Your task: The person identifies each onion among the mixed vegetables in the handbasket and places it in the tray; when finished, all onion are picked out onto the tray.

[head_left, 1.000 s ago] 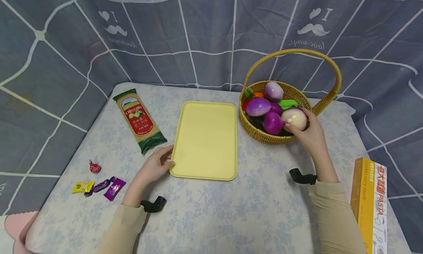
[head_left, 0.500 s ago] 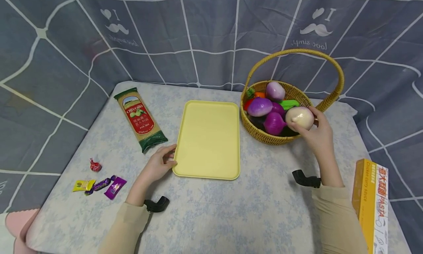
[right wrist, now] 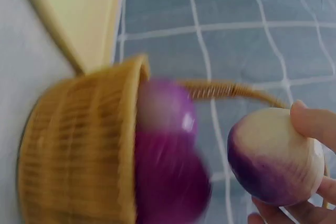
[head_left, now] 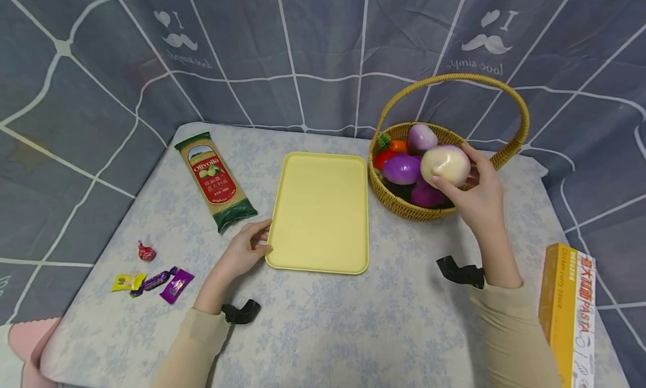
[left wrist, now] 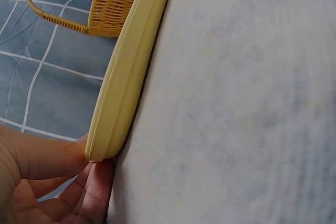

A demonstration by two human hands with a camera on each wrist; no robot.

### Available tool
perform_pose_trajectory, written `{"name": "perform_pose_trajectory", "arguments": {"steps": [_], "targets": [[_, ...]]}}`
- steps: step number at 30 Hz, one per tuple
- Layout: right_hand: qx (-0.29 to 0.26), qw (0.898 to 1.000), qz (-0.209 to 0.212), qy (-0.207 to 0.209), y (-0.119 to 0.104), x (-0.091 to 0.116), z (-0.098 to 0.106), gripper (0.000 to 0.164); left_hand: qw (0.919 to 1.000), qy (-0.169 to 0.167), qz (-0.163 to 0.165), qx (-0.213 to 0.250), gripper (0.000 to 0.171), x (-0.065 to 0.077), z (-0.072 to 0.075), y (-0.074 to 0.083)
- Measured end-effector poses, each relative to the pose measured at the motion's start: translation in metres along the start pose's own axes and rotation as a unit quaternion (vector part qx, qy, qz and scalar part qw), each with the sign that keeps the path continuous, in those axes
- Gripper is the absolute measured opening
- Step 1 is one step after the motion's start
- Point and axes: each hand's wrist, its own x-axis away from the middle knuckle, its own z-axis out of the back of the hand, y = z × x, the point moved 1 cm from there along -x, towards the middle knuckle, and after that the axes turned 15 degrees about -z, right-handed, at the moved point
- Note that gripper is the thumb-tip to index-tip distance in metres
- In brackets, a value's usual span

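Observation:
My right hand (head_left: 479, 192) grips a white-and-purple turnip (head_left: 445, 165) between thumb and fingers. In the right wrist view the turnip (right wrist: 278, 156) is apart from the wicker basket (right wrist: 79, 150), beyond its rim. Purple onions (right wrist: 165, 108) show at the basket's mouth. In the head view, the basket (head_left: 404, 208) also bears a pale purple bulb (head_left: 421, 138) and orange and red vegetables. My left hand (head_left: 244, 248) pinches the left edge of the yellow tray (head_left: 320, 211), near its front corner. The left wrist view shows the thumb against the tray's rim (left wrist: 118, 87), the other fingers by its underside.
A pasta packet (head_left: 216, 180) lies left of the tray. Several wrapped sweets, among them a red one (head_left: 146, 252) and a purple one (head_left: 176, 286), lie at the front left. A yellow pasta box (head_left: 565, 315) stands at the right edge. Grey curtains hang behind.
My right hand has lifted the turnip out of the basket's right side and carried it left over the other vegetables. My left hand stays at the tray's edge.

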Motion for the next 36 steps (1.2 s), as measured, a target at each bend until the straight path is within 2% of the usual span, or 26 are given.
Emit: {"name": "perform_pose_trajectory", "arguments": {"steps": [5,8,11,16,19,24,29,36], "targets": [[-0.036,0.996,0.011,-0.082,-0.023,0.003,-0.036,0.076,0.9999,0.0,0.008,-0.011,0.061,0.0,0.0,0.001],[-0.05,0.988,0.02,-0.143,-0.033,0.004,-0.069,0.076,0.9996,0.002,0.004,-0.028,0.061,0.0,-0.001,0.001],[-0.055,0.981,0.02,-0.186,-0.039,0.003,-0.103,0.074,0.9992,0.003,-0.002,-0.039,0.061,0.0,-0.002,0.001],[-0.064,0.969,-0.007,-0.239,-0.046,0.002,-0.154,0.074,0.9992,0.007,0.001,-0.038,0.06,0.001,-0.005,0.0],[-0.067,0.964,-0.029,-0.256,-0.048,-0.001,-0.178,0.074,0.9994,0.008,0.005,-0.033,0.06,0.001,-0.006,0.001],[-0.048,0.964,-0.052,-0.258,-0.049,-0.011,-0.204,0.074,0.9995,0.008,0.021,-0.021,0.061,0.002,-0.006,0.002],[-0.024,0.964,-0.061,-0.258,-0.052,-0.023,-0.219,0.072,0.9994,0.009,0.032,-0.011,0.06,0.001,-0.005,0.003],[-0.012,0.953,-0.081,-0.291,-0.052,-0.025,-0.242,0.073,0.9984,0.009,0.055,0.011,0.059,0.002,-0.004,0.004]]}}
